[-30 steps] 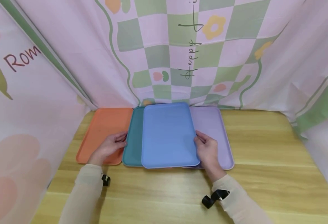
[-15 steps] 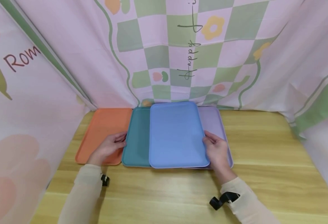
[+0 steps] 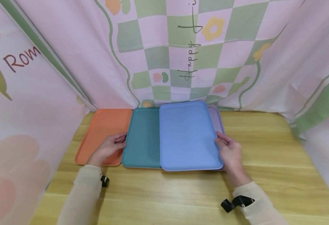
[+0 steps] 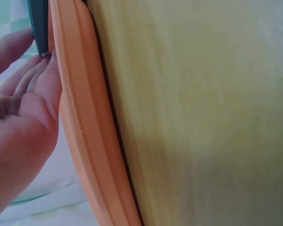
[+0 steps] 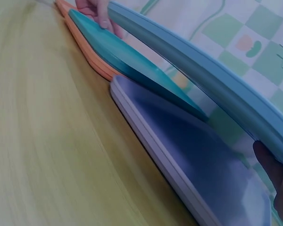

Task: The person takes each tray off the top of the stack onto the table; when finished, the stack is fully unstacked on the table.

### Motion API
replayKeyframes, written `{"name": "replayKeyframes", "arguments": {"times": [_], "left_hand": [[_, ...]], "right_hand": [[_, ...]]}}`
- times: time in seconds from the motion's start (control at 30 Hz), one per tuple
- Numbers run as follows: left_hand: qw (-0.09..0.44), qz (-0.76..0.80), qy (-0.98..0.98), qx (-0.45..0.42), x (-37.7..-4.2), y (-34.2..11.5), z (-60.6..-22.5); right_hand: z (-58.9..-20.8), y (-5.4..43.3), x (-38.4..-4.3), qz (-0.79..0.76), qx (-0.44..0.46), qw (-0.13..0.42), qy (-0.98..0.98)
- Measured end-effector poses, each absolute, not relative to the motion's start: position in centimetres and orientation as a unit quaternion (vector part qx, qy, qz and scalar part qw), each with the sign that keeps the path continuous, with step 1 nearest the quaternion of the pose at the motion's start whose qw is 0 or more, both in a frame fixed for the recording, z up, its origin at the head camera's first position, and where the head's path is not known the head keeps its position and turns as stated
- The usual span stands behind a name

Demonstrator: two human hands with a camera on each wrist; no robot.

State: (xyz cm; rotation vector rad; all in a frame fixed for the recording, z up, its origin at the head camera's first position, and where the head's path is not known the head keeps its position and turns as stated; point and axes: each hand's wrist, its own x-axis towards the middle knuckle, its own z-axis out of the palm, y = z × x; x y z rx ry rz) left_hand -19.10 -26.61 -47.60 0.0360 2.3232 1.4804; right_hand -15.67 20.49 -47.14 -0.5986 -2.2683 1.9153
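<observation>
My right hand (image 3: 229, 151) grips the right edge of a blue tray (image 3: 189, 137). This tray is raised over a lavender tray (image 3: 215, 117), whose surface shows below it in the right wrist view. On the left, my left hand (image 3: 109, 148) pinches the left edge of a teal tray (image 3: 142, 137), thumb above and fingers below in the left wrist view. An orange tray (image 3: 112, 120) lies under that hand to the left. More orange tray edge (image 5: 87, 49) shows beneath the teal tray in the right wrist view.
The trays stand on a wooden table (image 3: 164, 193), close to its back edge. A patterned curtain (image 3: 178, 56) hangs right behind them, and further cloth (image 3: 21, 125) closes off the left side.
My right hand has carried the blue tray to the right, uncovering more of the teal tray and covering most of the lavender one. The left hand has stayed at the teal edge.
</observation>
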Motion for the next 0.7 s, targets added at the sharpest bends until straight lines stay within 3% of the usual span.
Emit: {"name": "replayKeyframes", "arguments": {"times": [0.7], "left_hand": [[0.184, 0.524, 0.831, 0.026, -19.1, -26.6, -47.8]], "right_hand": [[-46.8, 26.5, -14.9, 0.636, -0.232, 0.072, -0.732]]}}
